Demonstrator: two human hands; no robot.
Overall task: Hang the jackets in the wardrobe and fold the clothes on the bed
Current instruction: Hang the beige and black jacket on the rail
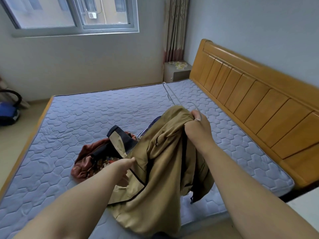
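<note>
Two bare forearms enter from the lower edge. The tan jacket is held up over the near side of the bed, its hem trailing onto the mattress. The right hand is closed tight on the bunched collar, with one end of a wire hanger caught in the same grip. The rest of the wire juts out beyond the jacket. The left hand pinches the front edge lower down.

Step judged: the hanger is being fitted, shoulders not yet seated. Next, the collar needs opening and the wire threading into each shoulder.

Unfolded clothes are heaped just behind the jacket. The mattress is quilted, with a wooden headboard at right. A bedside cabinet, curtain and window are noted beyond. No wardrobe is in view.
</note>
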